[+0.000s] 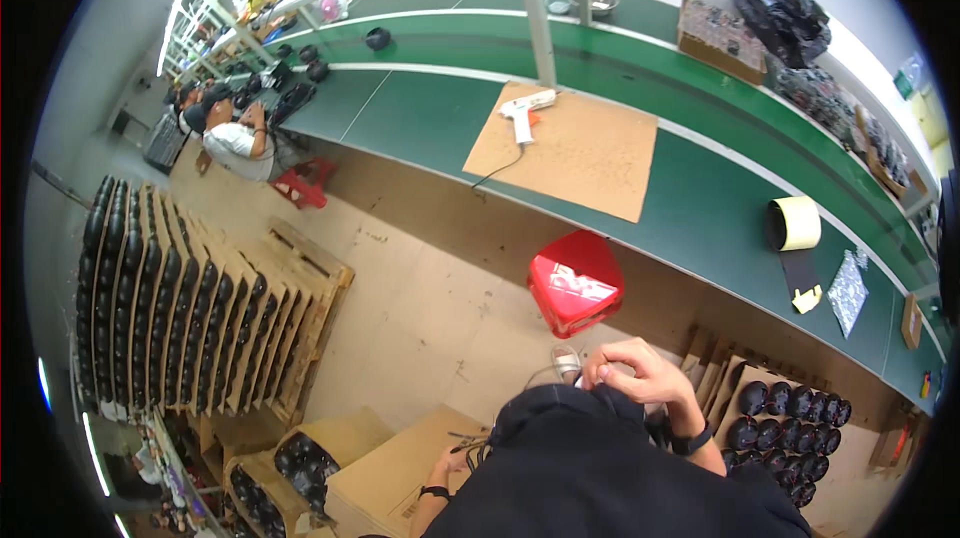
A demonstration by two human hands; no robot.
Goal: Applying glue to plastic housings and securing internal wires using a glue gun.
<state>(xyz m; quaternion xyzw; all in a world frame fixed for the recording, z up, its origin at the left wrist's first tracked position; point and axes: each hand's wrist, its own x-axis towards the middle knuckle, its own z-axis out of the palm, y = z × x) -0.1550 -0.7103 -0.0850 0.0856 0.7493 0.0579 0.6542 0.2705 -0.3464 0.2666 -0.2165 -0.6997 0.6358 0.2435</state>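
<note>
My right hand [640, 373] is raised at the front of my black top [590, 458], its fingers curled in against the cloth. What those fingers hold, if anything, is hidden. Lower and to the left, my left hand [452, 460] is beside a large cardboard box [395, 473]. Thin dark cords [475, 443] show at its fingertips, but the garment covers part of the hand, and its grip is unclear. Ahead of me stands a red plastic stool [577, 283]. On the green workbench, a white glue gun [520, 116] rests on a cardboard sheet [590, 163].
Rows of black rounded parts [790, 428] sit on cardboard at right. Tall stacked layers of similar parts [170, 308] stand on a wooden pallet [325, 308] at left. A yellow-and-black roll [795, 225] and a clear bag [848, 293] lie on the bench. A co-worker [235, 138] sits at far left.
</note>
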